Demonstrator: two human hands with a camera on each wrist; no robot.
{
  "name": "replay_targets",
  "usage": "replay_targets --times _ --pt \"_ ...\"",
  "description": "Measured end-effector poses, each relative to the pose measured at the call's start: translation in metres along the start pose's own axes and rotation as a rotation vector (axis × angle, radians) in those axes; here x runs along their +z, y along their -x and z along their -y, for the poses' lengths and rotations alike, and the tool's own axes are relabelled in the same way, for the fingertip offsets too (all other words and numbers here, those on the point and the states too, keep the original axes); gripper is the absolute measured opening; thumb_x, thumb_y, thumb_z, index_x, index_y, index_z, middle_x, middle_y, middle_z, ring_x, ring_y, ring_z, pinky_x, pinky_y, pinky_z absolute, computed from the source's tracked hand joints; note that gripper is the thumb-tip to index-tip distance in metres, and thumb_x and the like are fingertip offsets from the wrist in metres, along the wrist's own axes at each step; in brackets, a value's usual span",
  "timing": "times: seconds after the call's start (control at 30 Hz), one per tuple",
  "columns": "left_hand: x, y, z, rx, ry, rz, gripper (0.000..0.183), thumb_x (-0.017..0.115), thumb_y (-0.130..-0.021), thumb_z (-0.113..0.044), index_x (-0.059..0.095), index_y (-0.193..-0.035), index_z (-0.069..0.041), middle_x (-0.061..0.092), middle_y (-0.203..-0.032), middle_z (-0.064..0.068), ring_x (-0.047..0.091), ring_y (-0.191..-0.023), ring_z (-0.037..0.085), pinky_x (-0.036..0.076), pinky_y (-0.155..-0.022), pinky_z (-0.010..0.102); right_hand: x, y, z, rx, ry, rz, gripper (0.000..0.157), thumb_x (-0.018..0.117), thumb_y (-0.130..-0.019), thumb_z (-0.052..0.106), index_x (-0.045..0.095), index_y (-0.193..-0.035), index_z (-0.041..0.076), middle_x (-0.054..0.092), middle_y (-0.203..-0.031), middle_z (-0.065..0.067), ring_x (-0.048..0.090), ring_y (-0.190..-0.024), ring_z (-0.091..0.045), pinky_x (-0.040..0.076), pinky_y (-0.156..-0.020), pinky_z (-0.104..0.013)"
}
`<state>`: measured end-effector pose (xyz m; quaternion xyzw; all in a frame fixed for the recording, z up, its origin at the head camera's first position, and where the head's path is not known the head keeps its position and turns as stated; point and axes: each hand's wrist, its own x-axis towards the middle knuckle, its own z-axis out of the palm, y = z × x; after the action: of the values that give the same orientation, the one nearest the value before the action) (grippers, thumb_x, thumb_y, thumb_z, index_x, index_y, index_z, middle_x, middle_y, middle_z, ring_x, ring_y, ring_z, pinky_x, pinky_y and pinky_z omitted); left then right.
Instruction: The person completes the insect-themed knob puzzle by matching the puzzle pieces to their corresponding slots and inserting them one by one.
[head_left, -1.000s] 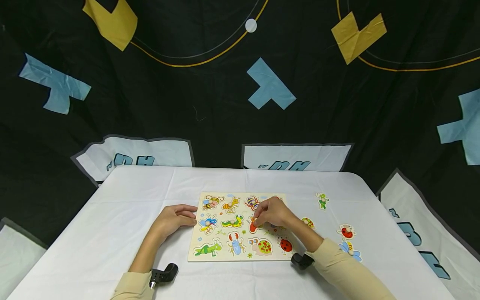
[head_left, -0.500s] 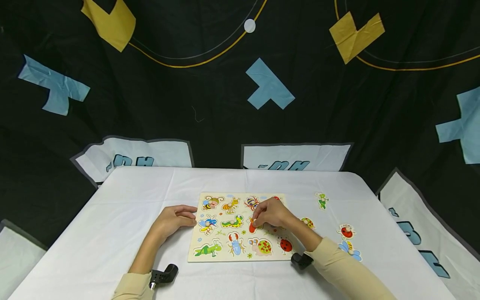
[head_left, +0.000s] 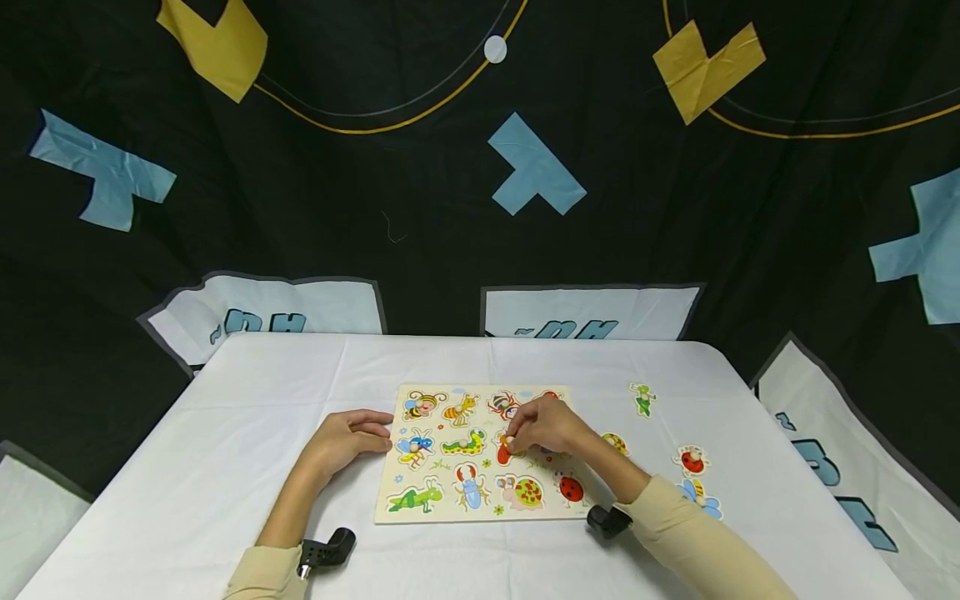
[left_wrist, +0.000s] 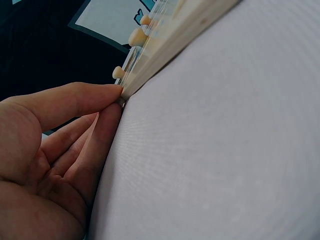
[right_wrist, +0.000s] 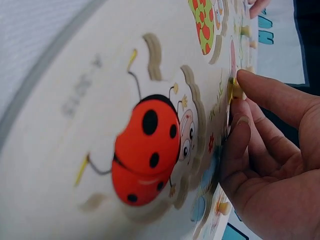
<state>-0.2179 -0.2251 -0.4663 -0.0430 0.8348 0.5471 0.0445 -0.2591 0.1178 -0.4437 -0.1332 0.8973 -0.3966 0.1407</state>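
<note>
A wooden puzzle board (head_left: pixel 442 517) with painted insects lies flat on the table. My right hand (head_left: pixel 551 425) pinches the knob (right_wrist: pixel 237 90) of a red puzzle piece (head_left: pixel 503 454) between thumb and index finger, over the right half of the board's middle row. The fingers partly hide this piece, so its kind and whether it lies fully in its recess cannot be told. At the board's left edge my left hand (head_left: pixel 341 442) touches the side with its extended fingertips; the left wrist view shows thumb and finger (left_wrist: pixel 75 102) against that edge.
Right of the board lie loose pieces: a green one (head_left: pixel 642 400), a ladybird (head_left: pixel 692 460), a blue-winged one (head_left: pixel 699 497) and a yellow-red one (head_left: pixel 616 442) beside my right forearm. A ladybird picture (right_wrist: pixel 150 150) shows in a recess. White cloth covers the table (head_left: pixel 262 383).
Hardly anything differs. The head view has drifted slightly, while the left hand stays at the board's edge and the right hand keeps pinching the red puzzle piece at the same spot.
</note>
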Motion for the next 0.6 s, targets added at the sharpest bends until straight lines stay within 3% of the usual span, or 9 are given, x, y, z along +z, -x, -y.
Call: replay_targets --times 0.6 --pt "0.0 0.0 0.001 -0.015 -0.002 0.001 0.051 0.086 -0.076 -0.012 0.07 -0.124 -0.004 0.076 -0.096 0.005 0.067 -0.087 0.01 0.049 -0.077 0.021 -0.028 0.014 -0.009 0.011 0.038 -0.028 0.018 0.088 -0.073 0.015 0.074 -0.083 0.011 0.067 -0.071 0.002 0.058 -0.068 -0.015 0.045 -0.061 -0.027"
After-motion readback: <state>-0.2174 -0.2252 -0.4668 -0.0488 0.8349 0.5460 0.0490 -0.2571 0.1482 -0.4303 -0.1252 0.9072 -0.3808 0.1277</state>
